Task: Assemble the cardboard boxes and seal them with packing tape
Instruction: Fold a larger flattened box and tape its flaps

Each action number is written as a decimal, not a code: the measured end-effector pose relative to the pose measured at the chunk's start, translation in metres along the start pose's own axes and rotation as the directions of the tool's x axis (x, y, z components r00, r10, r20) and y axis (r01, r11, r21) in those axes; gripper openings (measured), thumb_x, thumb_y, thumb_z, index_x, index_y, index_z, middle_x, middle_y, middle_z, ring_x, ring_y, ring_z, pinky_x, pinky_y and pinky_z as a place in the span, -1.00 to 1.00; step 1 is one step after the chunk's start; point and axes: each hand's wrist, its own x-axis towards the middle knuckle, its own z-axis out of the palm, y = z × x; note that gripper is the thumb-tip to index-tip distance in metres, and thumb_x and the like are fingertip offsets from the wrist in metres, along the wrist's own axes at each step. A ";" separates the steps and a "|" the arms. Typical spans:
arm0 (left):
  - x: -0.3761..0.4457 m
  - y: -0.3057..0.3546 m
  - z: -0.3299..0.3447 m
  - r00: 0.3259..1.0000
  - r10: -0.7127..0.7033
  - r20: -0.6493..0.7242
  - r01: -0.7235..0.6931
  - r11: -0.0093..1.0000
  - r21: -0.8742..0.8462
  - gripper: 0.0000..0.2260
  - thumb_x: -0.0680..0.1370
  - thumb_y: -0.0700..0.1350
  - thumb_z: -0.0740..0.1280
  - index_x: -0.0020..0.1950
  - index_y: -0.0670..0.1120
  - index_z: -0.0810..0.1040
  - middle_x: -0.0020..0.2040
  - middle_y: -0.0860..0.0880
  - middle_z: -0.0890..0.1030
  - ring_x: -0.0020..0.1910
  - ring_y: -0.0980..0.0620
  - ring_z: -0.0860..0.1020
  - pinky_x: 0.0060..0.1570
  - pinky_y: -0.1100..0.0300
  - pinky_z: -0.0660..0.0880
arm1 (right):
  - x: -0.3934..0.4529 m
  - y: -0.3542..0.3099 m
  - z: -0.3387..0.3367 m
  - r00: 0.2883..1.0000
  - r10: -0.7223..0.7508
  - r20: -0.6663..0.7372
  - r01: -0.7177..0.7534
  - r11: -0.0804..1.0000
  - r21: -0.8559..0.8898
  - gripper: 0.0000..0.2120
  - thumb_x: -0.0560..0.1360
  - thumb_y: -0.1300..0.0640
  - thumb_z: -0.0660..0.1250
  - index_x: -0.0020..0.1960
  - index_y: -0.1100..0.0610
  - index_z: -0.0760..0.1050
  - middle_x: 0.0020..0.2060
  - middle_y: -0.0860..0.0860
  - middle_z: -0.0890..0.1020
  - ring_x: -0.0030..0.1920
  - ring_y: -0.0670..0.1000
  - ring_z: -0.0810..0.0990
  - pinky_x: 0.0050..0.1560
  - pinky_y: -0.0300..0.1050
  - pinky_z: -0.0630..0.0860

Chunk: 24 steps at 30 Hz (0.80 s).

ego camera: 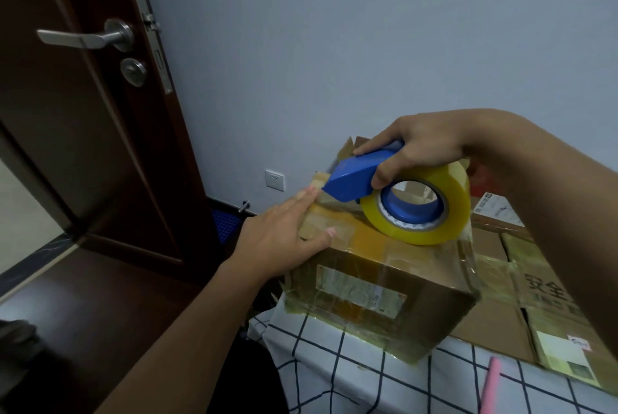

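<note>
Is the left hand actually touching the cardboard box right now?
Touching. The head view shows the left hand lying flat on the cardboard box, fingers straight on its top and the thumb over the near top edge.

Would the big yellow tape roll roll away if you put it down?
Probably, set on edge: the round yellow tape roll is a wheel shape. Its blue plastic dispenser, gripped by the right hand, juts out and would likely stop it. It looks thick, so maybe heavy.
</note>
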 end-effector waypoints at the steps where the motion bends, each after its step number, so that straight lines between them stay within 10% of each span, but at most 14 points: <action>1: 0.000 -0.001 0.000 1.000 -0.004 0.011 0.004 1.000 0.016 -0.31 0.50 0.43 0.08 0.57 0.24 -0.02 0.56 0.22 0.15 0.44 0.05 0.33 0.21 0.06 0.38 | -0.004 0.003 -0.002 1.000 0.012 0.016 -0.012 1.000 -0.004 -0.41 0.40 -0.15 0.47 0.40 -0.17 0.44 0.34 -0.13 0.47 0.13 -0.05 0.52 0.14 -0.16 0.40; 24: 0.014 0.024 0.003 0.977 0.175 0.125 -0.195 0.965 0.172 -0.42 0.60 0.17 0.02 0.59 0.01 0.05 0.60 -0.04 0.09 0.57 0.03 0.02 0.54 -0.10 -0.08 | -0.029 0.026 0.008 0.998 0.065 -0.024 -0.066 0.997 -0.043 -0.45 0.45 -0.14 0.43 0.41 -0.20 0.41 0.35 -0.12 0.45 0.16 0.01 0.46 0.18 -0.13 0.32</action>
